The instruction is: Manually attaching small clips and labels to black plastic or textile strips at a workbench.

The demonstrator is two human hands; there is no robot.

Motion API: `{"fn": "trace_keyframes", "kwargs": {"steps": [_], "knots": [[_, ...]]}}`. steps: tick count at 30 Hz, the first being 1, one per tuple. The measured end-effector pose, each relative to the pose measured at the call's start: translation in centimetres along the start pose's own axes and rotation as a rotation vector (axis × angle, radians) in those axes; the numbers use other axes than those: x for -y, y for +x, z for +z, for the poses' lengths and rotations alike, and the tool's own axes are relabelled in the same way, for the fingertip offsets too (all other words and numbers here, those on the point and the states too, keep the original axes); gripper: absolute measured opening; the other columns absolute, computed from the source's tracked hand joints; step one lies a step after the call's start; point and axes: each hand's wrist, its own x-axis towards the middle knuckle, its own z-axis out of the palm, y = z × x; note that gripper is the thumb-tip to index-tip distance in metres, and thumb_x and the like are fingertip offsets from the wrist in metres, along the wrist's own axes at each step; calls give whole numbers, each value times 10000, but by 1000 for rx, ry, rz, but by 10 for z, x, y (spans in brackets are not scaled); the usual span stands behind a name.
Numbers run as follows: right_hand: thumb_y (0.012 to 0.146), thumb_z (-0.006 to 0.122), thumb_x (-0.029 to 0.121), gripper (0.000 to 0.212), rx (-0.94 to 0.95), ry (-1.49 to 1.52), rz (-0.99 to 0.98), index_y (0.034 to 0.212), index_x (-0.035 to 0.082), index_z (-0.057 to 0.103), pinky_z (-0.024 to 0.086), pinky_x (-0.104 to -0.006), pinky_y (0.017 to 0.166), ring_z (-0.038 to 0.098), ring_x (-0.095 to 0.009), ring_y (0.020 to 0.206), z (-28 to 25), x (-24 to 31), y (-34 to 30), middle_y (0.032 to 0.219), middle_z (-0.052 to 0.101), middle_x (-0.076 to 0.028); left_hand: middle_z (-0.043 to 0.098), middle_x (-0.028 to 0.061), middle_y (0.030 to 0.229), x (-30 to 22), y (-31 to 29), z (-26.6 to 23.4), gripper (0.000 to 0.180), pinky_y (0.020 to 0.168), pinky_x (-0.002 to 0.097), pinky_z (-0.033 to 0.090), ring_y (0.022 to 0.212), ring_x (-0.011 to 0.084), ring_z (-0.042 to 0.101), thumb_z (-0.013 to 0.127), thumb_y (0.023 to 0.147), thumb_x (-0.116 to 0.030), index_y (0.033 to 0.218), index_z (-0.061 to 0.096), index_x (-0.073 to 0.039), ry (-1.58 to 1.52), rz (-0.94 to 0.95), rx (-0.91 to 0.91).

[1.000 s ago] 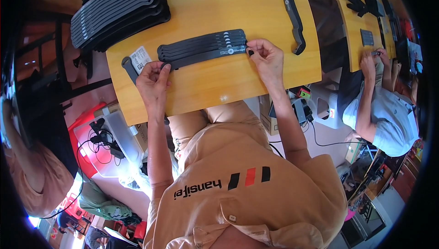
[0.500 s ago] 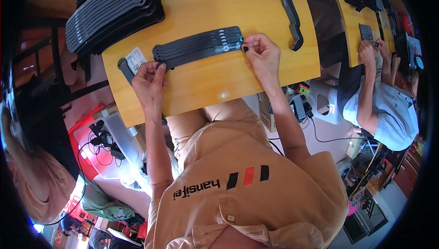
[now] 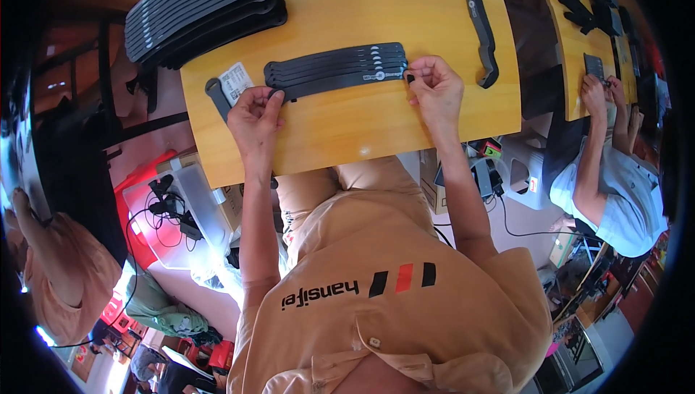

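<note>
A fanned row of several dark grey fabric straps lies across the wooden table in front of me, white print near their right ends. My left hand pinches the left end of the nearest strap between thumb and fingers. At that strap's right end, my right hand is closed in a pinch, a small black tip showing between the fingers. Left of my left hand lies another strap, partly under a white printed label.
A tall stack of dark straps rises at the table's far left. One loose, bent strap lies at the right of the wooden table. On the right, a co-worker handles straps at another table; another person sits at left.
The whole view has shifted slightly, so the table sits further right in the picture. Both my hands keep their pinch at the strap's ends, with hardly any movement against the straps.
</note>
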Motion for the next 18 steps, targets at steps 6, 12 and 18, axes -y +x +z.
{"fn": "trace_keyframes", "kwargs": {"steps": [6,12,18], "knots": [[754,599,-50,115,6,-6,25,841,23,584,425,-178,413,503,-25,559,-1,3,-1,693,577,4,547,4,665,-3,-1,2,110,414,172,354,470,43,459,643,799,-66,844,576,8,19,-11,-12],[751,605,-46,98,-7,-18,23,829,11,586,425,-184,410,498,-29,542,1,0,0,673,574,0,539,5,663,-5,-2,0,95,414,171,374,482,40,459,628,813,-64,838,573,10,26,-18,2],[744,613,-41,90,-16,-31,19,818,6,593,434,-191,411,493,-35,533,1,0,0,659,569,1,531,-4,666,-7,-3,3,78,414,171,370,490,39,452,618,825,-66,836,565,-10,19,-4,-7]]}}
